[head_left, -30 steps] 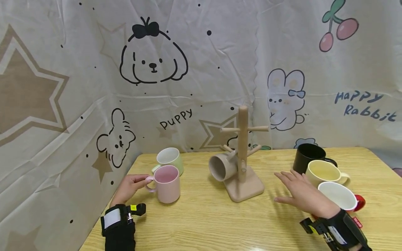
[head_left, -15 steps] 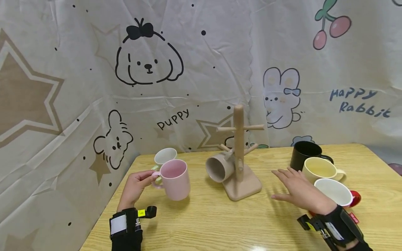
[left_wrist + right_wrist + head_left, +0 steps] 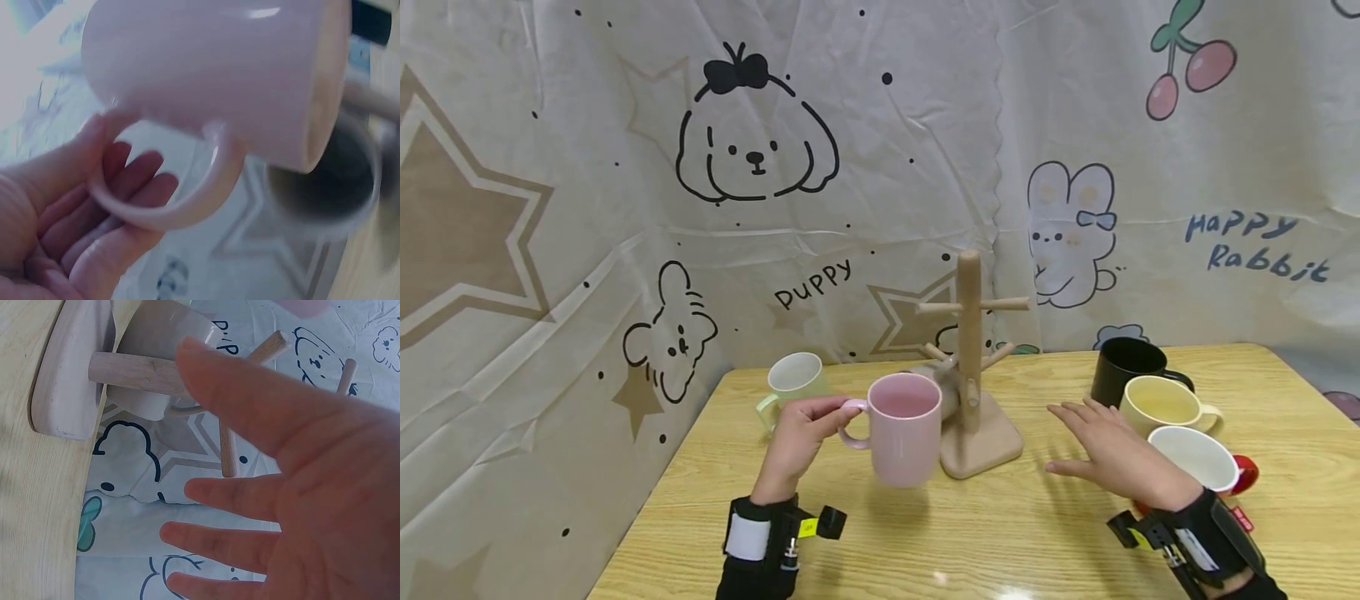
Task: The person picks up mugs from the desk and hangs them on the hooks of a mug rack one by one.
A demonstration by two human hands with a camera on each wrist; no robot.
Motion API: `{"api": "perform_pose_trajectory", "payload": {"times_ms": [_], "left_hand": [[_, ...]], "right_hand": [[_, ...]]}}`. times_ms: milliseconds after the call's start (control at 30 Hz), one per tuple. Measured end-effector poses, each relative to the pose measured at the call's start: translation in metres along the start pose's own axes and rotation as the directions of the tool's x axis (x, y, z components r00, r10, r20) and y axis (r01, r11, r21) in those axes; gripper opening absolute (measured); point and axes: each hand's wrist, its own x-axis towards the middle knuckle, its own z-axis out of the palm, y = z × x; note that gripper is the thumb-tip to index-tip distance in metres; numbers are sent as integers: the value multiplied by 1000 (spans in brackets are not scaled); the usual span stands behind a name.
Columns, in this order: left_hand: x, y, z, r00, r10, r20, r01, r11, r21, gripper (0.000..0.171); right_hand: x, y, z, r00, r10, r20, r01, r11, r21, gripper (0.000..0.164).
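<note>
Hands, two. Left hand point(image 3: 801, 437): fingers and thumb pinched the handle point(image 3: 209, 194) of one pink mug point(image 3: 906, 437), which was upright just to their right, raised above the counter point(image 3: 962, 533). Right hand point(image 3: 1123, 458): fingers spread wide.

Mugs, six, the pink included. One pale green mug point(image 3: 797, 377), upright just beyond the left fingers. One greyish-beige mug point(image 3: 165, 331), on its side on the rack, beyond the left fingers and partly hidden by the pink one. One black mug point(image 3: 1127, 367), beyond the right fingers; one yellow mug point(image 3: 1161, 408) and one white-lined mug with a red handle point(image 3: 1195, 462), to their right.

Rack point(image 3: 970, 333), wooden, one: between both sets of fingers, farther back.
</note>
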Motion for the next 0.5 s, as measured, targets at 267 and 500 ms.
{"api": "perform_pose_trajectory", "payload": {"times_ms": [267, 500], "left_hand": [[-1, 26, 52, 1000, 17, -26, -21, 989, -144, 20], [-4, 44, 89, 998, 55, 20, -49, 975, -218, 20]], "right_hand": [[-1, 4, -2, 1000, 18, 9, -18, 999, 32, 71], [-1, 7, -7, 1000, 17, -12, -17, 1000, 25, 71]]}}
